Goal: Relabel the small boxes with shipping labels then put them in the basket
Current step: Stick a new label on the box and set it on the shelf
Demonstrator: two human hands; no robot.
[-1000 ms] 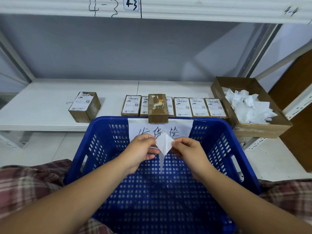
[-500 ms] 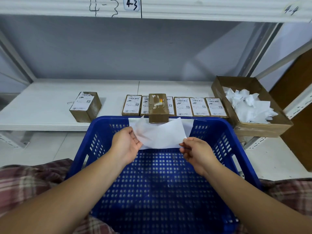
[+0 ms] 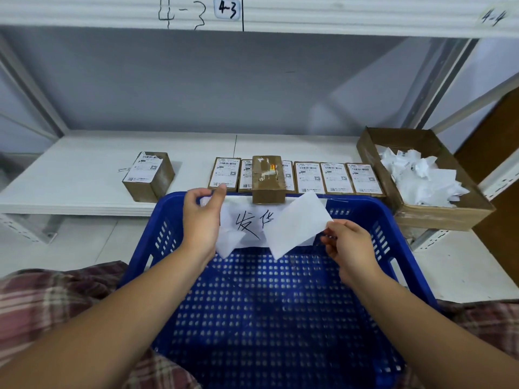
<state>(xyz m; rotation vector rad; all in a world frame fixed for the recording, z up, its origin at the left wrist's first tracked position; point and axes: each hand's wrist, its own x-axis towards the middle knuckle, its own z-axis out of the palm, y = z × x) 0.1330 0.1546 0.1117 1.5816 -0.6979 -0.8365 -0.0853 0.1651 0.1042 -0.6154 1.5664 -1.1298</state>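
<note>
Since half a second ago the single sheet stretched between both hands has come apart into two: the right hand [image 3: 348, 248] now pinches the larger white sheet [image 3: 295, 226] by its right corner between thumb and fingertips, while the left hand [image 3: 202, 223], fingers curled and thumb raised, grips a smaller white piece [image 3: 229, 244] that shows below its palm. Which of the two is the sticky label and which the backing cannot be told. Both papers hang over the far end of the blue basket [image 3: 376, 220], in front of its handwritten sign [image 3: 252, 220], at the centre of the frame. Just above them the bare box [image 3: 266, 175] sits on the basket's far rim, brown and unlabelled, with torn remnants on top. Behind it a row of labelled boxes [image 3: 334, 178] lies on the white shelf [image 3: 70, 178], and one more labelled box [image 3: 148, 175] stands apart to the left. At the right edge a cardboard tray [image 3: 438, 217] holds crumpled white scraps [image 3: 421, 178]. The step in hand looks like peeling a label. Next, the label must be laid flat on the bare box and the backing dropped in the tray.
</note>
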